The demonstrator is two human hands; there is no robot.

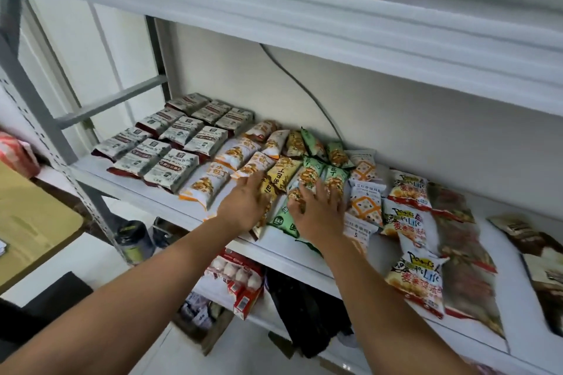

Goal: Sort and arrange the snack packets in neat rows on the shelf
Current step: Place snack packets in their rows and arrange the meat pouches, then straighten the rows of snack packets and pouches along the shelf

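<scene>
Here, the snack packets are laid flat on the middle shelf (91, 167), with their long axes run from the front edge toward the back wall, slanted rightward in view. The yellow packets (281, 172) and the green packets (333, 175) are heaped in a loose, overlapping cluster at the centre, with their ends pointed toward the rear.

To the left, orange-and-white packets (225, 158) are lined up in rows. Beyond them, grey-white packets (172, 143) are set in a three-by-three block. To the right, diamond-patterned packets (364, 202) are touched by the green ones and flanked by a column of "Powers Life" packets (408, 222). A dark cable (304, 91) is hung down the back wall behind the cluster.

The left hand (246, 202) is laid palm-down on the front yellow packets, fingers straight and held together, nothing gripped. The right hand (320, 211) is set on the green packets just beside it, fingers spread and bent at the tips over a wrapper. Whether a packet is pinched cannot be told.
</scene>
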